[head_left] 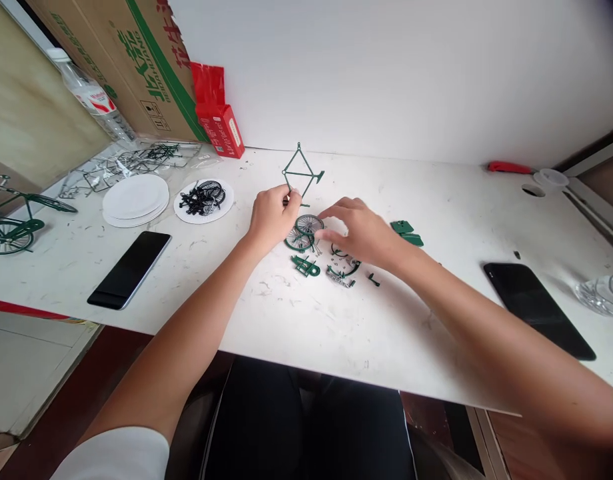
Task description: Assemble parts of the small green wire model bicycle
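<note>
A small green model bicycle frame (299,174) stands up from the fingers of my left hand (275,212), which pinches its lower end. My right hand (360,230) hovers over the loose parts, thumb and fingers apart, beside two small spoked wheels (306,233) that overlap on the table. I see nothing between its fingers. Below the wheels lies a green chain-guard-like part (305,266). Curved green pieces (342,272) and tiny silver bits are grouped to the right, partly under my right hand. A short dark green piece (373,280) lies apart from them.
Left on the white table (236,293) are an assembled model bicycle (16,223), a phone (129,270), white discs (136,199), black parts (202,198) and sprues (136,160). Green flat pieces (407,233) and a dark tablet-like device (539,309) lie right. A cardboard box (131,60) stands behind.
</note>
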A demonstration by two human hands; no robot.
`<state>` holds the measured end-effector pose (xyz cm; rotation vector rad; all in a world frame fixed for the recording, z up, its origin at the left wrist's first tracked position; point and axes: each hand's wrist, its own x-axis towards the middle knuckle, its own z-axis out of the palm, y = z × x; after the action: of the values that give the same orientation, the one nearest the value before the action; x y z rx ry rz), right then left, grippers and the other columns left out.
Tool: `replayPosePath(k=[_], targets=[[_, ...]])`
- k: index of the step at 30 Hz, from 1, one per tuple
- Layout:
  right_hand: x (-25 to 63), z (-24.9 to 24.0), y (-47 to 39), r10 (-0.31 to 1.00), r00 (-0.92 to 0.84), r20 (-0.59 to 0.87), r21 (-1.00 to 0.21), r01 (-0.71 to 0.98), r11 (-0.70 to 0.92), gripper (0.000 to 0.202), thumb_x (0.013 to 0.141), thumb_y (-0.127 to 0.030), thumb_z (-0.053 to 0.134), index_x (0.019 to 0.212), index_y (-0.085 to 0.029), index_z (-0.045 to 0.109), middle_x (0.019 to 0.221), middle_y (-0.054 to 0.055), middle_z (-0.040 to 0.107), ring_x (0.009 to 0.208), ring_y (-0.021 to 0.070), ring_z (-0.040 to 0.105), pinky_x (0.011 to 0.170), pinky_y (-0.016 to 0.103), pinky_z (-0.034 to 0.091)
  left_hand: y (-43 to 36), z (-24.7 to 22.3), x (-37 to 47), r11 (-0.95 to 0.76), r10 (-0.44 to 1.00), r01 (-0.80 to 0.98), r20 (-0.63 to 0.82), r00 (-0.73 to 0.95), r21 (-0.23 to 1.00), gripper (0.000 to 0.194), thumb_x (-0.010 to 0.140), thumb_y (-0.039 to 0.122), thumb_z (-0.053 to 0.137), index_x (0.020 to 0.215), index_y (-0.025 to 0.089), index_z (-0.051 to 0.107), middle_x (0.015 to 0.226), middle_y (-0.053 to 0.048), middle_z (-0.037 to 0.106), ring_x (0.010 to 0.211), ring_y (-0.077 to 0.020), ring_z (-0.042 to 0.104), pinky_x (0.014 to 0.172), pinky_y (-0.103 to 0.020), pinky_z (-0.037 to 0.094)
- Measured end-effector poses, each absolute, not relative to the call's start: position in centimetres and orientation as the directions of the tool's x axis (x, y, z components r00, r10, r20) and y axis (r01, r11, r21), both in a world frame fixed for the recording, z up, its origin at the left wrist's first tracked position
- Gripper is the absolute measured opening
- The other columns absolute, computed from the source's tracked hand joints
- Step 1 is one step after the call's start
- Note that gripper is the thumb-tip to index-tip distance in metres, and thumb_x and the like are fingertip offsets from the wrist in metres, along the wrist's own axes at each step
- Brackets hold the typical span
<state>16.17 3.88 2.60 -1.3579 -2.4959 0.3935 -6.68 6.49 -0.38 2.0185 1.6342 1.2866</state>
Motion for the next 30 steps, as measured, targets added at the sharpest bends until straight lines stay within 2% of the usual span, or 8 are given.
replayPosePath(k=[2, 5, 7, 12, 18, 22, 25, 30], targets=[[14.7, 2.5, 4.2, 0.827, -0.558, 0.065, -0.358, 0.761, 0.541, 0.067, 0.105, -0.062, 0.073, 0.158, -0.021, 0.067, 0.164, 0.021, 0.065, 0.150, 0.0482, 0.057, 0.119, 0.068, 0.054, 6.3, -0.1, -6.6, -0.347, 0.863, 0.652, 0.502, -0.060, 0.674, 0.041, 0.109, 0.040, 0.052, 0.073, 0.023, 0.059, 0.074, -0.006, 0.075, 0.072, -0.0214, 0.064, 0.075, -0.037, 0.043], [13.1, 1.9, 3.9, 0.802, -0.598, -0.004, -0.349, 0.752, 0.559, 0.084, 0.100, -0.063, 0.081, 0.168, -0.021, 0.055, 0.177, 0.021, 0.056, 0.162, 0.0493, 0.047, 0.125, 0.073, 0.048, 6.2, 0.3, -6.6, -0.358, 0.849, 0.614, 0.519, -0.099, 0.703, 0.040, 0.109, 0.037, 0.052, 0.073, 0.023, 0.058, 0.084, -0.008, 0.082, 0.079, -0.0223, 0.071, 0.080, -0.036, 0.050], [12.5, 1.5, 3.4, 0.786, -0.619, -0.013, -0.341, 0.741, 0.578, 0.074, 0.102, -0.062, 0.078, 0.162, -0.021, 0.061, 0.173, 0.020, 0.060, 0.157, 0.0482, 0.055, 0.122, 0.072, 0.051, 6.2, 0.5, -6.5, -0.360, 0.845, 0.608, 0.524, -0.111, 0.708, 0.040, 0.110, 0.037, 0.053, 0.072, 0.023, 0.057, 0.086, -0.009, 0.083, 0.081, -0.0225, 0.073, 0.081, -0.036, 0.051], [12.7, 1.2, 2.6, 0.781, -0.623, 0.047, -0.297, 0.738, 0.606, 0.037, 0.112, -0.036, 0.064, 0.144, -0.020, 0.073, 0.148, 0.016, 0.078, 0.132, 0.0430, 0.072, 0.104, 0.062, 0.061, 6.2, 0.3, -6.5, -0.379, 0.834, 0.616, 0.543, -0.094, 0.690, 0.042, 0.111, 0.038, 0.052, 0.072, 0.024, 0.055, 0.080, -0.007, 0.079, 0.079, -0.0221, 0.072, 0.080, -0.036, 0.050], [13.6, 2.3, 3.5, 0.814, -0.581, -0.001, -0.384, 0.752, 0.536, 0.029, 0.112, -0.030, 0.066, 0.137, -0.024, 0.079, 0.140, 0.011, 0.084, 0.125, 0.0358, 0.077, 0.102, 0.053, 0.061, 6.2, 0.3, -6.3, -0.382, 0.834, 0.620, 0.545, -0.088, 0.685, 0.045, 0.112, 0.036, 0.053, 0.069, 0.024, 0.048, 0.071, -0.005, 0.069, 0.073, -0.0212, 0.066, 0.076, -0.037, 0.045], [14.8, 3.6, 4.5, 0.840, -0.537, -0.078, -0.387, 0.792, 0.471, 0.029, 0.112, -0.031, 0.066, 0.133, -0.023, 0.083, 0.115, 0.009, 0.088, 0.103, 0.0312, 0.079, 0.092, 0.048, 0.058, 6.1, 0.4, -6.0, -0.406, 0.821, 0.626, 0.567, -0.070, 0.666, 0.045, 0.111, 0.034, 0.055, 0.068, 0.024, 0.047, 0.065, -0.003, 0.061, 0.067, -0.0195, 0.058, 0.070, -0.037, 0.039], [16.0, 4.5, 5.2, 0.834, -0.537, -0.125, -0.473, 0.772, 0.426, 0.030, 0.113, -0.037, 0.064, 0.132, -0.025, 0.084, 0.127, 0.009, 0.086, 0.097, 0.0263, 0.077, 0.089, 0.045, 0.058, 6.0, 0.4, -5.8, -0.421, 0.808, 0.632, 0.586, -0.066, 0.651, 0.044, 0.109, 0.029, 0.057, 0.067, 0.024, 0.044, 0.062, -0.002, 0.058, 0.063, -0.0184, 0.054, 0.067, -0.036, 0.037], [17.9, 5.5, 6.1, 0.844, -0.462, -0.272, -0.398, 0.853, 0.338, 0.027, 0.104, -0.035, 0.075, 0.128, -0.035, 0.086, 0.138, 0.005, 0.081, 0.104, 0.0281, 0.077, 0.084, 0.043, 0.057, 5.9, 0.3, -5.5, -0.458, 0.792, 0.632, 0.609, -0.029, 0.625, 0.047, 0.108, 0.027, 0.058, 0.066, 0.024, 0.040, 0.060, -0.001, 0.055, 0.061, -0.0170, 0.051, 0.064, -0.036, 0.034]])
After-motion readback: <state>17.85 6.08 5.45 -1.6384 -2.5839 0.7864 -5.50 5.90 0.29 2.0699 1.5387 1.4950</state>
